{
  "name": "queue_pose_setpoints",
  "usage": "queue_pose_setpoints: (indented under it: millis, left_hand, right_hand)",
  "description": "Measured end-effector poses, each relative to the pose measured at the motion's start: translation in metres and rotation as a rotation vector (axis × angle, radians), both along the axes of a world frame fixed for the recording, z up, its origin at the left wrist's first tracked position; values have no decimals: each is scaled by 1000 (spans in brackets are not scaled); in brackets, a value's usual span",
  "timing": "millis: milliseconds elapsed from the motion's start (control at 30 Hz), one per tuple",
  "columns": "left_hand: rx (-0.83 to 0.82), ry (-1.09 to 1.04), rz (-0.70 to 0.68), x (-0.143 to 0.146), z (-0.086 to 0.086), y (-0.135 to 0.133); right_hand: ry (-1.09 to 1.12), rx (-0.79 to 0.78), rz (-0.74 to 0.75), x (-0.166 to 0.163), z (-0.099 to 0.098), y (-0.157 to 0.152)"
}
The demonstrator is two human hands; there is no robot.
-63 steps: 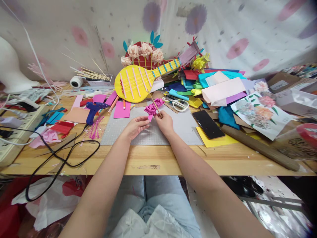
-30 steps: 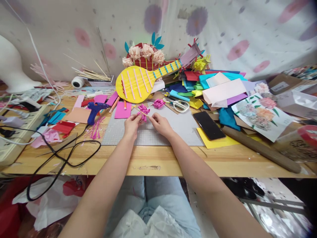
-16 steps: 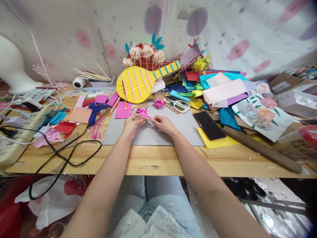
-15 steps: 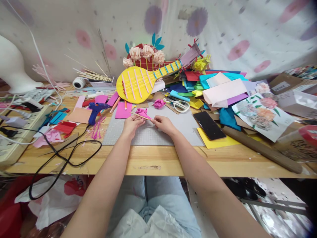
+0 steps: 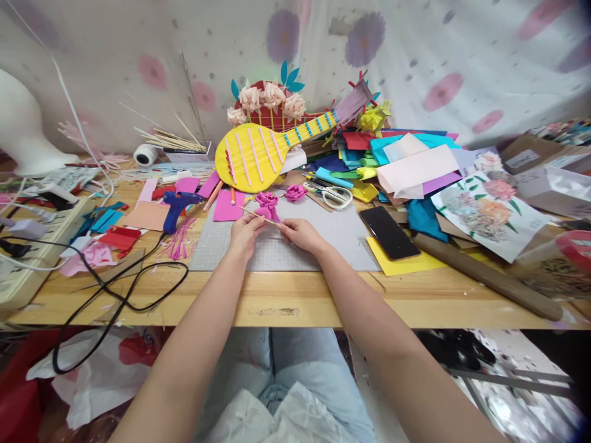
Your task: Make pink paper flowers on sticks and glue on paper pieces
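My left hand (image 5: 246, 236) is closed, its thumb and fingers pinched around a thin wooden stick (image 5: 249, 212). The stick slants from the upper left down toward my right hand (image 5: 301, 234), whose fingertips pinch its lower end. Just beyond the fingertips is a bright pink paper piece (image 5: 266, 213), close against the stick; whether the fingers also grip it, I cannot tell. Ruffled pink paper flowers stand behind it: one flower (image 5: 266, 199) right above the piece, another flower (image 5: 296, 193) a little to the right. Both hands are over the grey cutting mat (image 5: 221, 246).
A yellow paper lute (image 5: 252, 159) leans at the back. On the left lies a blue glue gun (image 5: 175, 209) with its looping black cord. White-handled scissors (image 5: 337, 195), a black phone (image 5: 389, 232) and a long wooden bar (image 5: 489, 277) are on the right, near piled coloured paper.
The pink paper by my fingertips has shifted and turned more upright, and more of the flower behind it shows. My hands, still on the stick, have moved only slightly.
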State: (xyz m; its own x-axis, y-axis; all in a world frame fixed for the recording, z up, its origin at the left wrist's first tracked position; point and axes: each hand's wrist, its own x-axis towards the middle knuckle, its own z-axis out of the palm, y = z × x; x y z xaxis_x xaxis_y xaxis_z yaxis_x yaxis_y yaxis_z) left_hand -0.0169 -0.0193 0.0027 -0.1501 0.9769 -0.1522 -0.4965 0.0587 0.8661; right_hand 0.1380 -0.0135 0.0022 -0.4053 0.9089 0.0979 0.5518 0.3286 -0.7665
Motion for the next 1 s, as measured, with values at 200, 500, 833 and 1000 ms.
queue_pose_setpoints:
  millis: [200,500,833,1000]
  left_hand:
    - [-1,6,90,1,3,-1]
    - [-10,-43,186,0,5,1]
    - [11,-52,184,0,2,2]
    - [41,-73,208,2,3,1]
  right_hand:
    - [-13,-5,-7,-8,-2,-2]
    - [-26,120,-70,-9,-3,-5]
    - [-1,117,-69,-10,0,-7]
    - [-23,92,-62,-10,4,-9]
